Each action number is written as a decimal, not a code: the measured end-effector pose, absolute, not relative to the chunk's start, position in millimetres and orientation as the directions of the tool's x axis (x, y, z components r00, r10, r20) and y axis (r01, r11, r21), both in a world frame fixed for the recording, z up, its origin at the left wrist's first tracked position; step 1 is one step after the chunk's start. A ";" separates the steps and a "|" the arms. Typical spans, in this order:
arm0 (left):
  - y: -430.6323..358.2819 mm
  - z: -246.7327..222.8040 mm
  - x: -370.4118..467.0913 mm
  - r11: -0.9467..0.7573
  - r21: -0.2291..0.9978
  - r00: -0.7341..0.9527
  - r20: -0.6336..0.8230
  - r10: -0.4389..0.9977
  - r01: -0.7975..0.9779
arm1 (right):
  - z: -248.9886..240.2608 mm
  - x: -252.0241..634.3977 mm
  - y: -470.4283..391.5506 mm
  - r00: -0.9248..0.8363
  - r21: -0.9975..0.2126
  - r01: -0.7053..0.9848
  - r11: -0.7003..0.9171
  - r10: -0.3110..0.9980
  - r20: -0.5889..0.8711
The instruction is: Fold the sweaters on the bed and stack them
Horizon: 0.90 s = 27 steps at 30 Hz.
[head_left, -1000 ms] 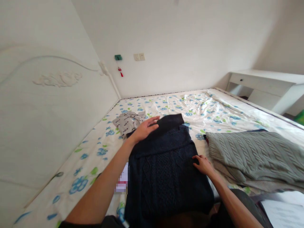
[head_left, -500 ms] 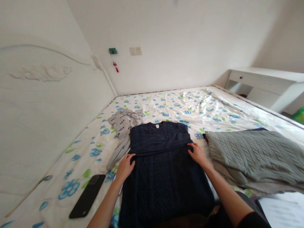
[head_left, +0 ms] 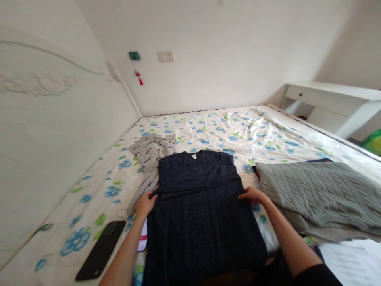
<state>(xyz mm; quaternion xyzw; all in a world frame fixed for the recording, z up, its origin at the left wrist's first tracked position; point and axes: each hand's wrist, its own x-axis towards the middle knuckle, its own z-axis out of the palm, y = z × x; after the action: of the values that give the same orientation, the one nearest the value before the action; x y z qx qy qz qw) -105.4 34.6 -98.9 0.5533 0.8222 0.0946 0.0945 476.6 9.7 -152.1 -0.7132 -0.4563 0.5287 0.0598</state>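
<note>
A dark navy cable-knit sweater [head_left: 202, 222] lies spread on the bed, its neckline and small white label away from me. Both sleeves are folded flat across its upper part. My left hand [head_left: 145, 203] pinches the sweater's left edge, just below the folded sleeves. On the opposite edge, at about the same height, my right hand [head_left: 253, 195] grips the knit between thumb and fingers. The lower end of the sweater comes close to my body, in shadow.
A grey printed garment [head_left: 147, 153] lies crumpled beyond my left hand. Nearer sits a black phone [head_left: 101, 250]. To the right is a stack of folded knits topped by a grey-green cable sweater [head_left: 315, 194], with white paper [head_left: 348, 258] below. The floral bedsheet [head_left: 205, 135] extends to the wall.
My hands have shifted from the folded sleeves' ends to the sweater's side edges, the left outward and both slightly nearer to me. The view has tilted a little.
</note>
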 end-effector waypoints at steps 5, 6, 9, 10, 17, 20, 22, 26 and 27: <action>20.7 -78.0 -104.2 0.349 0.307 -0.381 0.051 0.923 0.886 | -141.5 482.0 -29.0 -0.239 -0.518 0.567 -0.640 0.474 -0.848; 14.9 -74.6 -100.7 0.324 0.312 -0.357 0.053 0.933 0.893 | -139.4 482.7 -37.1 -0.281 -0.495 0.581 -0.646 0.412 -0.867; -13.8 -72.8 -88.6 0.246 0.349 -0.281 0.052 0.958 0.904 | -136.8 483.3 -60.9 -0.387 -0.466 0.600 -0.651 0.273 -0.881; -28.1 -76.1 -84.6 0.228 0.373 -0.262 0.043 0.964 0.899 | -137.4 482.9 -68.6 -0.413 -0.465 0.602 -0.650 0.245 -0.877; -163.3 -127.5 -64.5 0.249 0.436 -0.241 -0.076 0.968 0.865 | -132.1 501.1 -109.6 -0.351 -0.473 0.688 -0.550 0.318 -0.881; -196.9 -130.3 -59.7 0.299 0.375 -0.289 -0.085 0.954 0.878 | -112.8 530.1 -118.7 -0.342 -0.487 0.709 -0.511 0.355 -0.870; -205.7 -123.8 -57.5 0.323 0.348 -0.308 -0.097 0.946 0.880 | -100.9 548.6 -124.0 -0.361 -0.524 0.681 -0.512 0.388 -0.848; -208.3 -110.7 -57.7 0.364 0.409 -0.326 -0.163 0.931 0.836 | -95.7 562.0 -135.5 -0.331 -0.542 0.652 -0.530 0.445 -0.832; -208.4 -108.9 -59.1 0.362 0.456 -0.308 -0.191 0.932 0.813 | -97.8 560.5 -137.8 -0.321 -0.536 0.653 -0.534 0.446 -0.835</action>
<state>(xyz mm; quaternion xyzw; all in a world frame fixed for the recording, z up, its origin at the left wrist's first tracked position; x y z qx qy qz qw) -59.1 -208.4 -108.9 0.5476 0.7967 0.1385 0.2151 560.5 -137.8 -97.8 -0.5774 -0.4761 0.6586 -0.0787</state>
